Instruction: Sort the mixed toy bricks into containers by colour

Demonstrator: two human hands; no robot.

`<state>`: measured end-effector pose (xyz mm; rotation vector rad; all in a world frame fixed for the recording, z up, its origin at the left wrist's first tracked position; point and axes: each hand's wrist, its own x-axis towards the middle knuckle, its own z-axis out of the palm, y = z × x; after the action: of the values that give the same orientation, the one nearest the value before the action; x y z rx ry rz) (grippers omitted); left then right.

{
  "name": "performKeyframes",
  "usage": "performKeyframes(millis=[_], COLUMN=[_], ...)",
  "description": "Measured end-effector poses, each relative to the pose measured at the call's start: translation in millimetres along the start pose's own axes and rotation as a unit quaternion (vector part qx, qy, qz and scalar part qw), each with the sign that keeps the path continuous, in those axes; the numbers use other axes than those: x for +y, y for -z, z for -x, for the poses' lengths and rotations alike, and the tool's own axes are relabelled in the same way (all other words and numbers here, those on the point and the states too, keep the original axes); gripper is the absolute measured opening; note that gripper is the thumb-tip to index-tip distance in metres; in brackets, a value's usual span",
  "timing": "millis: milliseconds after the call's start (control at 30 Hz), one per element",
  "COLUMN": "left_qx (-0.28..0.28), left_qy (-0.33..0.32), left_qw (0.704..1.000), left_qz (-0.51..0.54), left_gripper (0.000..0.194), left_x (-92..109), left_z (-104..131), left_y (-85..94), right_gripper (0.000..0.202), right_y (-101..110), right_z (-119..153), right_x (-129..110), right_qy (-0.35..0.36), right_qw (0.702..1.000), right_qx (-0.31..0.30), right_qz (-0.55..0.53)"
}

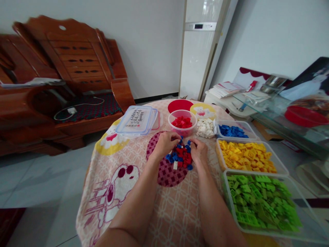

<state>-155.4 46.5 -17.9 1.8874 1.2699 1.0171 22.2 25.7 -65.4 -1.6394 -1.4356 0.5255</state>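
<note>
A small mixed pile of red and blue blocks [181, 156] lies on the patterned tablecloth, with a white block [175, 165] at its near edge. My left hand [167, 142] is at the pile's upper left, thumb and fingertips pinched together at a blue piece. On the other side, my right hand [199, 150] has its fingertips closed beside blue pieces at the upper right. What sits between the fingertips of either hand is too small to make out. Just beyond the hands stands a round tub of red blocks [182, 122], next to a heap of white blocks [205, 128].
Clear boxes of blue blocks [232, 131], yellow blocks [248, 156] and green blocks [262, 202] line the table's right side. Stacked clear lids [136, 120] lie at the back left. A glass shelf [272, 115] stands right, a wooden chair [77, 61] left.
</note>
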Motion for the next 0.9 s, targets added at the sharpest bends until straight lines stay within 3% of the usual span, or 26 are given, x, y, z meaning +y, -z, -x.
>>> performKeyframes(millis=[200,333,500,667,767,900], left_qx=[-0.163,-0.182,-0.166,-0.116,-0.060,0.078], left_qy=[-0.022,-0.021,-0.006,0.018,0.054,0.092], left_qw=[0.978,0.969,0.972,0.992,0.992,0.951], left_qz=[-0.131,-0.168,-0.165,-0.038,0.100,0.285], left_gripper=[0.027,0.028,0.019,0.013,0.012,0.023], left_x=[3.7,3.2,2.0,-5.5,-10.2,-11.6], left_z=[2.2,2.7,2.9,2.4,-0.2,-4.9], left_y=[1.8,-1.2,-2.7,0.6,-2.0,-9.4], right_gripper=[0.031,0.031,0.033,0.032,0.031,0.032], right_y=[0.5,1.2,2.5,2.0,0.8,-0.4], right_z=[0.0,0.3,-0.1,0.7,1.9,2.2], right_x=[0.4,-1.5,-2.6,-1.3,-0.2,1.5], right_qy=[0.018,0.011,0.001,0.001,0.005,0.013], right_qw=[1.000,1.000,1.000,1.000,1.000,1.000], right_qx=[0.001,-0.004,-0.014,-0.008,0.001,0.003], right_qz=[0.008,0.016,0.012,0.008,0.006,0.000])
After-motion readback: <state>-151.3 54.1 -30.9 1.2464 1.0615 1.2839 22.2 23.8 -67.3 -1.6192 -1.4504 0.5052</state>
